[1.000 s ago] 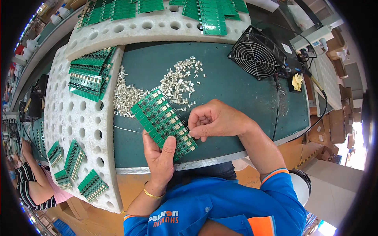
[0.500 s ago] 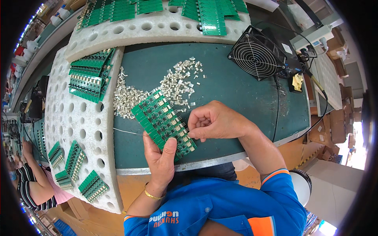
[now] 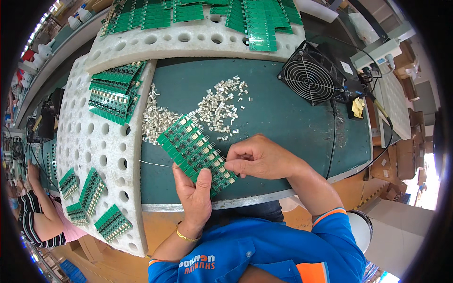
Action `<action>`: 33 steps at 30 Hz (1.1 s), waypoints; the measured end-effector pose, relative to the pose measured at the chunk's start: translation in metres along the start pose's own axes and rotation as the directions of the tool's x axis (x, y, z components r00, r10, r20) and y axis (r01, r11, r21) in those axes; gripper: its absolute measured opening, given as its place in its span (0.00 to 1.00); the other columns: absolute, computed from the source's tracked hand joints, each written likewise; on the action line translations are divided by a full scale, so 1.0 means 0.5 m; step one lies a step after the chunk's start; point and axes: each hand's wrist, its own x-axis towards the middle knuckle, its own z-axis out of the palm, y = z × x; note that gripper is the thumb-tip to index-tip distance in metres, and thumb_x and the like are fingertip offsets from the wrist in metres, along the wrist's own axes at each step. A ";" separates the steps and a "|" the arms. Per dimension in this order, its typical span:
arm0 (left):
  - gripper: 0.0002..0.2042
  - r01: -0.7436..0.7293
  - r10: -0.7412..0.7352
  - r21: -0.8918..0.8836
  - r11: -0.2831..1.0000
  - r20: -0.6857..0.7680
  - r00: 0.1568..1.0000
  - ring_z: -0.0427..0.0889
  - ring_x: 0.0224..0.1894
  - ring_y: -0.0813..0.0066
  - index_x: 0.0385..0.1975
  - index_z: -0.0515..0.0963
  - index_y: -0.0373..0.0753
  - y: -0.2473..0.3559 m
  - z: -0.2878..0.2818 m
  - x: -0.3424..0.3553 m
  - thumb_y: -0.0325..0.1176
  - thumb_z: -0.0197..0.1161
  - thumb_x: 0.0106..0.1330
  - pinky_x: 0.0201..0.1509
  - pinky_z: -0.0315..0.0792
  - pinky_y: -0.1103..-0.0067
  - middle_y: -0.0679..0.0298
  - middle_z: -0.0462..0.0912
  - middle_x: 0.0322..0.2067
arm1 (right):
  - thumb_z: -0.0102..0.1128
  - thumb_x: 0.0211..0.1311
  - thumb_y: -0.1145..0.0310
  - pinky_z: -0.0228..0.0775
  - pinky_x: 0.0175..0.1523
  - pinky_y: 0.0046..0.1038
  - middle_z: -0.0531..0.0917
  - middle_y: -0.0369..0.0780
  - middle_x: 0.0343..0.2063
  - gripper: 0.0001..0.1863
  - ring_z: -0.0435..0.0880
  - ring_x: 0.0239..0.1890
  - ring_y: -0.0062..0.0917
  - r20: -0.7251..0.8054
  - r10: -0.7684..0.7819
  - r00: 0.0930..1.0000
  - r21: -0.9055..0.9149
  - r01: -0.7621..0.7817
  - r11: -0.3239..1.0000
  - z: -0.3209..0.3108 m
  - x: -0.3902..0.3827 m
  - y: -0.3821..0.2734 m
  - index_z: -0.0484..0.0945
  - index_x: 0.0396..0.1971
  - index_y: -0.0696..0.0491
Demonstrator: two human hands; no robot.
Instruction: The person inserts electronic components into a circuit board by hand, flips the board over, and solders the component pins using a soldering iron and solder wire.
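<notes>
Circuit board (image 3: pixel 196 153), a green strip with rows of small white and dark parts, is held at a slant above the near part of the green tabletop (image 3: pixel 278 120), just in front of a loose heap of small white connectors (image 3: pixel 219 106). The left hand (image 3: pixel 196 195) is clamped on the board's near edge, its thumb on top and its fingers mostly hidden behind. The right hand (image 3: pixel 259 158) is at the board's right edge, its fingers curled and its thumb and forefinger close to each other; I cannot tell whether they meet or pinch a small part. A thin pale wire (image 3: pixel 155 163) shows on the tabletop left of the left hand. On the left, a white foam slab (image 3: pixel 82 137) full of round holes bears a pile of green boards (image 3: pixel 115 94) and four separate smaller ones. Another foam slab (image 3: pixel 188 45), at the far side, carries more green boards (image 3: pixel 262 28). A black fan (image 3: pixel 309 75) stands on the right, near a yellow sponge (image 3: pixel 357 107).
</notes>
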 end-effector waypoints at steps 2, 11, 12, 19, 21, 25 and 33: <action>0.22 -0.006 0.006 0.003 1.000 0.007 1.000 0.74 0.50 0.76 0.61 0.58 0.36 0.000 0.000 0.000 0.31 0.55 0.71 0.56 0.69 0.77 0.61 0.73 0.51 | 0.61 0.61 0.62 0.65 0.25 0.25 0.79 0.36 0.16 0.13 0.76 0.19 0.18 -0.012 -0.002 1.000 -0.007 0.001 1.000 0.003 -0.001 0.000 0.78 0.24 0.57; 0.23 -0.008 0.008 -0.006 1.000 -0.034 0.999 0.74 0.51 0.75 0.62 0.57 0.35 -0.001 -0.005 -0.004 0.29 0.54 0.71 0.57 0.69 0.76 0.61 0.72 0.52 | 0.60 0.59 0.63 0.60 0.24 0.30 0.73 0.38 0.13 0.12 0.69 0.17 0.24 -0.067 -0.032 0.997 -0.043 0.030 0.999 0.024 0.000 -0.002 0.74 0.23 0.57; 0.23 -0.009 0.009 -0.016 1.000 -0.028 1.000 0.74 0.51 0.75 0.62 0.57 0.35 -0.001 -0.006 -0.004 0.29 0.55 0.70 0.57 0.69 0.75 0.61 0.72 0.52 | 0.60 0.59 0.63 0.60 0.24 0.29 0.73 0.38 0.13 0.13 0.69 0.17 0.23 -0.076 -0.053 0.996 -0.074 0.048 0.996 0.025 -0.001 -0.005 0.74 0.23 0.56; 0.25 -0.028 0.027 -0.032 0.999 -0.048 0.999 0.75 0.51 0.74 0.64 0.55 0.36 -0.008 -0.004 -0.002 0.28 0.55 0.70 0.57 0.70 0.74 0.61 0.72 0.53 | 0.64 0.57 0.65 0.61 0.25 0.26 0.73 0.36 0.13 0.11 0.69 0.18 0.17 -0.192 -0.063 0.979 -0.019 0.060 0.998 0.005 -0.007 -0.008 0.75 0.22 0.56; 0.26 -0.020 0.018 -0.043 0.999 -0.054 0.998 0.75 0.51 0.74 0.65 0.55 0.36 -0.009 -0.005 -0.001 0.28 0.55 0.70 0.57 0.71 0.74 0.61 0.72 0.53 | 0.64 0.55 0.69 0.63 0.25 0.27 0.75 0.38 0.15 0.07 0.72 0.18 0.20 -0.274 -0.105 0.956 -0.043 0.097 0.994 -0.020 -0.006 -0.009 0.76 0.23 0.55; 0.25 -0.009 0.006 -0.064 0.998 -0.051 0.999 0.75 0.51 0.74 0.65 0.55 0.37 -0.008 -0.008 0.000 0.28 0.55 0.70 0.56 0.72 0.74 0.61 0.72 0.53 | 0.62 0.53 0.73 0.69 0.32 0.33 0.78 0.39 0.25 0.03 0.79 0.27 0.33 -0.440 -0.220 0.871 -0.444 0.002 0.896 -0.040 -0.002 0.000 0.77 0.27 0.53; 0.25 0.003 -0.005 -0.051 0.999 -0.032 0.999 0.75 0.51 0.74 0.64 0.55 0.37 -0.010 -0.010 -0.001 0.27 0.55 0.70 0.56 0.72 0.74 0.61 0.72 0.54 | 0.62 0.54 0.72 0.70 0.37 0.37 0.77 0.40 0.28 0.04 0.79 0.34 0.38 -0.299 -0.445 0.844 -0.722 0.105 0.684 -0.035 0.015 0.036 0.77 0.29 0.53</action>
